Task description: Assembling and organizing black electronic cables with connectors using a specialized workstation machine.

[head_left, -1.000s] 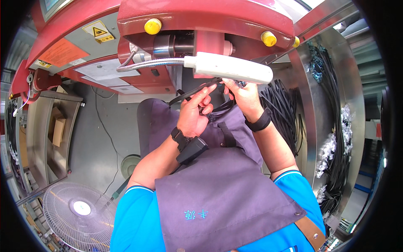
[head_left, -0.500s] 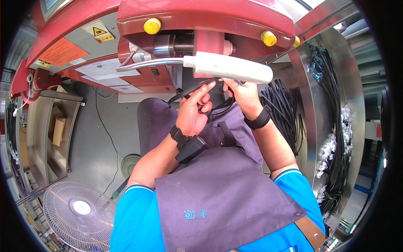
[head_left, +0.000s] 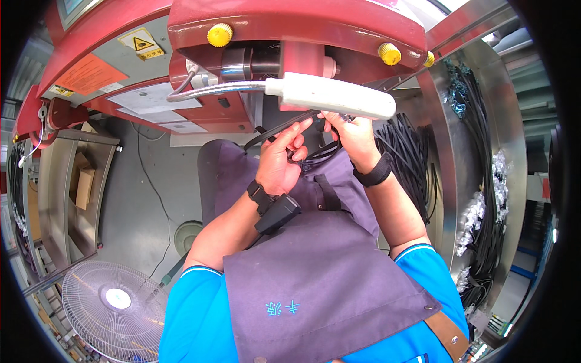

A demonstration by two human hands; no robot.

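A narrow black strap [head_left: 278, 130] runs across below the red machine [head_left: 296, 22], and its loose length loops under my fingers. My left hand [head_left: 282, 161] is closed, thumb and index finger stretched along the strap. My right hand [head_left: 354, 139] pinches the strap farther right, close beneath a white lamp head [head_left: 339, 97]. That lamp head covers the strap's far end and the part of the machine just beyond my fingertips. Both hands are above my dark purple apron [head_left: 302, 248].
On the right, many black straps [head_left: 407, 154] hang in a bunch, and more lie in a metal trough [head_left: 514, 181]. A floor fan [head_left: 115, 302] stands at the lower left, near a metal shelf [head_left: 57, 193] holding a cardboard box [head_left: 85, 189]. The lamp's bendable metal arm [head_left: 224, 89] reaches in from the left.
Very little differs. Both hands still hold the strap, shifted slightly to the right in the picture, as is the lamp head.
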